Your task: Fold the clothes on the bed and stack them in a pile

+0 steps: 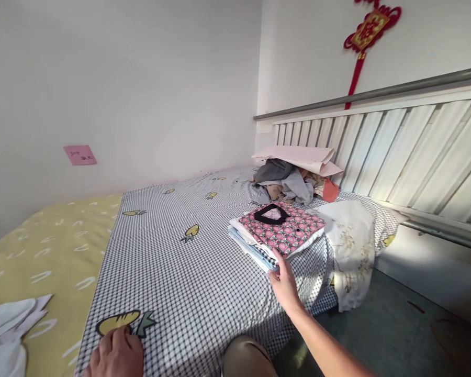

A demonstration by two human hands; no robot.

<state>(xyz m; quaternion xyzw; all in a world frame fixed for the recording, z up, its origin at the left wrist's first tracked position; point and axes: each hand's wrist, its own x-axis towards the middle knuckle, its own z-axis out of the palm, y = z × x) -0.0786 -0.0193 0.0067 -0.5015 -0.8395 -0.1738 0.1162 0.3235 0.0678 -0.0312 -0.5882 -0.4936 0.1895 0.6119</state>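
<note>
A neat stack of folded clothes (251, 243) lies near the bed's edge, with a pink patterned shirt (298, 230) with a black collar on top and white and light blue layers below. My right hand (283, 280) is at the stack's near corner, its fingers closed on the edge of the layers. Down at the lower left, my left hand (118, 353) lies on the checked sheet (160, 272), over a printed yellow carrot. It holds nothing, and its fingertips rest against the cloth.
A white embroidered cloth (351, 251) hangs over the bed's edge on the right. Behind the stack sits a heap of grey clothes (286, 180) under pink paper (298, 154). White fabric (8, 330) lies on the yellow sheet (58, 251). A radiator (400, 152) lines the right wall.
</note>
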